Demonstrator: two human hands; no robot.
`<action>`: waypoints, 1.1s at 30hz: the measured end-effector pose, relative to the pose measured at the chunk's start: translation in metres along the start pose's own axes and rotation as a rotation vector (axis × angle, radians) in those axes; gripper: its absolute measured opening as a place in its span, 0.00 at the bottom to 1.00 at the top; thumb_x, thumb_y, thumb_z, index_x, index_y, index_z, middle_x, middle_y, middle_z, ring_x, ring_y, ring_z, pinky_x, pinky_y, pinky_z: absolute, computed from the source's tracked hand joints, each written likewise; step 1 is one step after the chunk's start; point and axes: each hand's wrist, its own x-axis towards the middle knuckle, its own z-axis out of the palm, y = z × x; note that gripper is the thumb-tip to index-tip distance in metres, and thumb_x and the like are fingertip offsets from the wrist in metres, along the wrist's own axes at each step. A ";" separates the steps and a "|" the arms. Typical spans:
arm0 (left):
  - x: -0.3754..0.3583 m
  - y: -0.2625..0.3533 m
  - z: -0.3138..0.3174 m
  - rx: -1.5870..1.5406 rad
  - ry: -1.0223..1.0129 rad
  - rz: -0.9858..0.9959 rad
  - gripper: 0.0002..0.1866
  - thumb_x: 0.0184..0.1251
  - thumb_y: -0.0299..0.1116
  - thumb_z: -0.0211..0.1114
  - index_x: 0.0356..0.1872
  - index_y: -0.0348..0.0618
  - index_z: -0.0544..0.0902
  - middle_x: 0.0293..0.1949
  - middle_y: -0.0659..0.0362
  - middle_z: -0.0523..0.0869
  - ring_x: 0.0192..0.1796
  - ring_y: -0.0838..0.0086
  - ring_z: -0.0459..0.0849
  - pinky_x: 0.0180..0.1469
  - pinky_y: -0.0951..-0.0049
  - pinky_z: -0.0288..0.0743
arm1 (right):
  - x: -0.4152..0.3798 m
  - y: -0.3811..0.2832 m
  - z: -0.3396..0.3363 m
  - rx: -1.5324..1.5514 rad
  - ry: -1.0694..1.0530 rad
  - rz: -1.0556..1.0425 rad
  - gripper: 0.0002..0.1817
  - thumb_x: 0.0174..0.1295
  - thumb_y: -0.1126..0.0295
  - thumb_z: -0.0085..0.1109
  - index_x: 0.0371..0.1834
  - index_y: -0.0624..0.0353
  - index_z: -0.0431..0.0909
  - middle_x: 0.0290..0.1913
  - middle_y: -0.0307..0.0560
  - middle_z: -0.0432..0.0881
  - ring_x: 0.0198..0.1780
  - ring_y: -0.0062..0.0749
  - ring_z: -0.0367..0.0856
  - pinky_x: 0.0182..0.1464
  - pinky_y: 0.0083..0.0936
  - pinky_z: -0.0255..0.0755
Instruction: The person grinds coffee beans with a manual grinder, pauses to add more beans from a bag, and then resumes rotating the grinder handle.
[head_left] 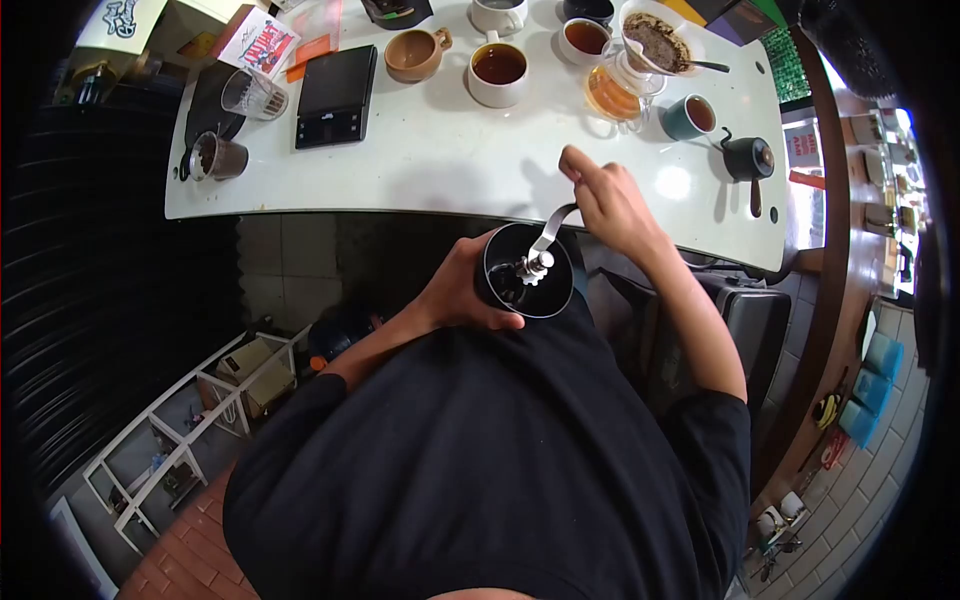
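A black hand coffee grinder (503,240) is held at my body, just below the table's front edge, with its open top facing up. My left hand (462,285) wraps around its left side, thumb along the near rim. From the metal shaft in the middle, a silver crank handle (550,232) curves up to the right. My right hand (612,205) is closed at the crank's outer end, hiding whatever knob is there. The grinder's inside is dark; a few dark bits, perhaps beans, show at its left.
On the white table (430,175) stand a black scale (336,95), a glass (253,95), a cup of dark grounds (218,157), a brown cup (415,55), a white mug (497,72), a glass server (615,95) under a coffee dripper (655,42), a teal cup (688,118) and a black kettle (748,158).
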 end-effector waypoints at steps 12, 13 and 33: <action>0.015 0.006 -0.001 0.019 0.237 -0.159 0.42 0.38 0.53 0.88 0.55 0.44 0.80 0.39 0.57 0.91 0.45 0.69 0.92 0.51 0.65 0.84 | -0.048 -0.128 -0.012 -0.213 -0.053 -0.634 0.09 0.50 0.66 0.59 0.34 0.49 0.72 0.16 0.35 0.65 0.17 0.28 0.72 0.19 0.31 0.60; 0.021 0.005 0.000 -0.134 0.234 -0.158 0.40 0.41 0.54 0.87 0.53 0.44 0.80 0.39 0.56 0.91 0.45 0.68 0.92 0.51 0.64 0.84 | -0.029 -0.135 -0.012 -0.209 -0.105 -0.667 0.09 0.52 0.64 0.59 0.36 0.49 0.74 0.17 0.36 0.68 0.17 0.28 0.73 0.19 0.33 0.61; -0.001 -0.003 -0.016 -0.179 0.409 -0.163 0.44 0.44 0.56 0.87 0.58 0.36 0.81 0.48 0.56 0.90 0.49 0.72 0.89 0.54 0.68 0.83 | -0.042 -0.084 -0.027 -0.271 -0.048 -0.457 0.15 0.43 0.68 0.62 0.37 0.51 0.77 0.16 0.35 0.66 0.17 0.33 0.73 0.21 0.33 0.66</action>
